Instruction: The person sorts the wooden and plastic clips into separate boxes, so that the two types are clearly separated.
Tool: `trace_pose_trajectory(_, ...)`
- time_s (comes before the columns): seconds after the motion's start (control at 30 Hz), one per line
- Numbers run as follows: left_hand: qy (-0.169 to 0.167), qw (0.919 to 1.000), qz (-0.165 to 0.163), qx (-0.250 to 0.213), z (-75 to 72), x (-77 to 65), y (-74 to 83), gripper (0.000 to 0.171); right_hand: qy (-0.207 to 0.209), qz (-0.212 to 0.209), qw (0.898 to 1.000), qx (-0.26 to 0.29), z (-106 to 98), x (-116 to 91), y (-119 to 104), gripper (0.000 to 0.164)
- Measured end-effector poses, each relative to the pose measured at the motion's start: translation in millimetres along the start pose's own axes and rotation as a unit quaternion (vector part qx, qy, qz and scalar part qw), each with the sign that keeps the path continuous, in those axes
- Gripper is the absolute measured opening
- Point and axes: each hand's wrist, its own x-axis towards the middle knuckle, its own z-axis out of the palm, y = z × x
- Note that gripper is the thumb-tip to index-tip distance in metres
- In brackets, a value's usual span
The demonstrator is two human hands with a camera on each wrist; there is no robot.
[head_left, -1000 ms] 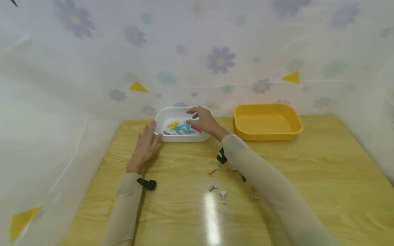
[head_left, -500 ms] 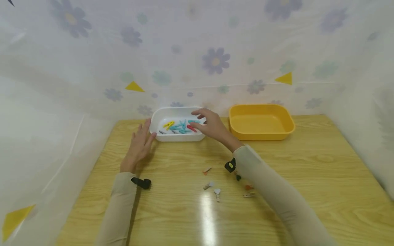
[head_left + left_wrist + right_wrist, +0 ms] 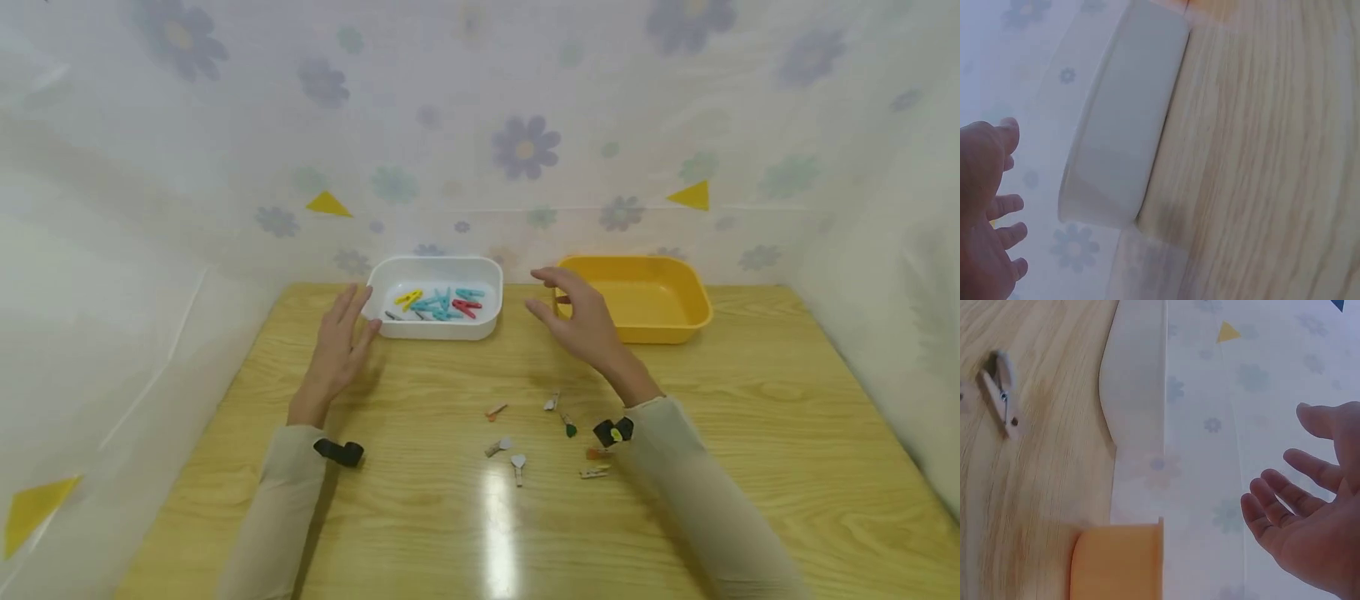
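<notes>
My left hand is at the left end of the white tray, fingers spread and fingertips right at its rim. Inside that tray lie blue clothespins, a yellow clothespin, a red clothespin and small grey ones. My right hand hangs with fingers apart in front of the left end of the yellow tray, holding nothing. The right wrist view shows its palm and relaxed fingers. Below it on the table are several small wooden clothespins, among them one with a white heart and one with green.
The two trays stand side by side at the back of the wood-grain table, with a gap between them. Behind them hangs a flowered plastic curtain, which also closes in both sides. Another wooden clothespin shows in the right wrist view.
My right hand has moved right, from over the white tray to in front of the yellow tray. The red clothespin and more wooden clothespins are now uncovered. My left hand has stayed by the white tray.
</notes>
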Motion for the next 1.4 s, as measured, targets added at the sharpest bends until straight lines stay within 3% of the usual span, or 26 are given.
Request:
trace_pose_trajectory(0.17, 0.039, 0.9984, 0.031, -0.025, 0.1, -4.3, 22.0, 0.049, 0.006, 0.001, 1.0, -0.027, -18, -18, 8, 0.049)
trace_pose_trajectory(0.43, 0.076, 0.9922, 0.086, -0.049, 7.0, -14.3, 53.4, 0.041, -0.025, 0.033, 0.997, -0.059, -45, -41, 23, 0.057)
trace_pose_trajectory(0.57, 0.048, 0.9923, 0.094, -0.065, 12.2, -20.2, 68.3, 0.04, -0.047, 0.058, 0.994, -0.08, -64, -53, 33, 0.061)
trace_pose_trajectory(0.77, -0.012, 0.9934, 0.084, -0.077, 25.2, -29.8, 87.6, 0.038, -0.101, 0.11, 0.979, -0.137, -93, -65, 47, 0.073)
trace_pose_trajectory(0.97, -0.049, 0.9891, 0.087, -0.108, 41.6, -33.5, 100.4, 0.037, -0.124, 0.126, 0.968, -0.176, -116, -75, 64, 0.079)
trace_pose_trajectory(1.17, -0.091, 0.9758, 0.016, -0.199, 53.9, -39.7, 114.1, 0.035, -0.112, 0.114, 0.966, -0.204, -129, -79, 78, 0.081)
trace_pose_trajectory(1.27, -0.101, 0.9721, -0.013, -0.211, 60.2, -43.5, 120.0, 0.035, -0.119, 0.118, 0.961, -0.221, -134, -81, 85, 0.081)
trace_pose_trajectory(1.4, -0.116, 0.9699, -0.022, -0.213, 70.3, -47.3, 126.0, 0.035, -0.131, 0.122, 0.951, -0.251, -143, -84, 96, 0.077)
